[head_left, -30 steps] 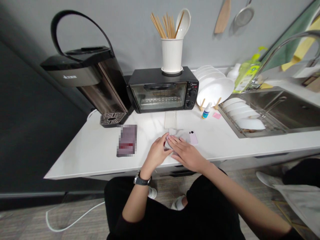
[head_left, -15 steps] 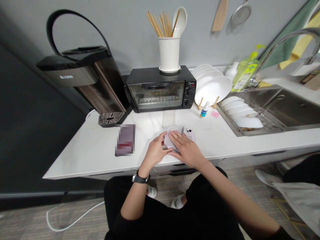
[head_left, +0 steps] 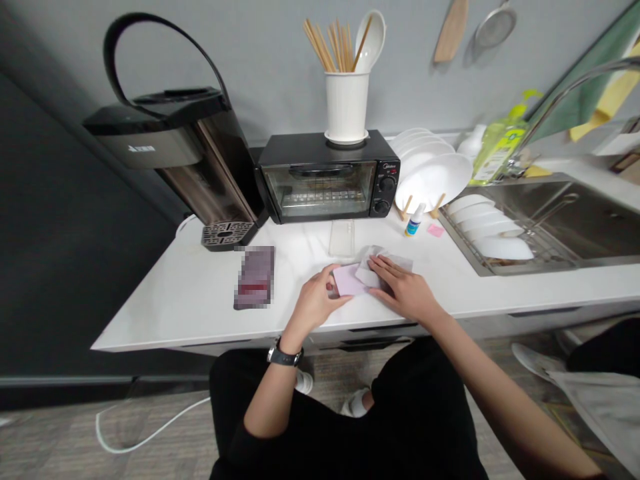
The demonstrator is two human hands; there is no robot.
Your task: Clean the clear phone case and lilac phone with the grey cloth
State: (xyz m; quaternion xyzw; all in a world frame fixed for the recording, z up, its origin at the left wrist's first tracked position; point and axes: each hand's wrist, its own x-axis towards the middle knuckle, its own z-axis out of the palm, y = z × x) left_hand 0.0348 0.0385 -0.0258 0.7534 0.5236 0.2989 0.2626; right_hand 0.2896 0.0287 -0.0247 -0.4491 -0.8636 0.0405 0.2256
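Note:
A lilac phone lies on the white counter near its front edge. My left hand grips its left end between thumb and fingers. Over the phone's right part, my right hand presses a thin whitish wipe with its fingers, hiding that end of the phone. A clear phone case rests flat just behind the phone. Farther right stand a small spray bottle with a blue label and, beside it, a pink slip.
At the back are a black toaster oven bearing a white utensil holder, a water dispenser and plates in a rack. A partly pixelated dark purple object lies left. The sink holds bowls.
My right hand has slid the wipe to the right along the phone, baring its left part. My left hand keeps its grip. The camera view has shifted slightly.

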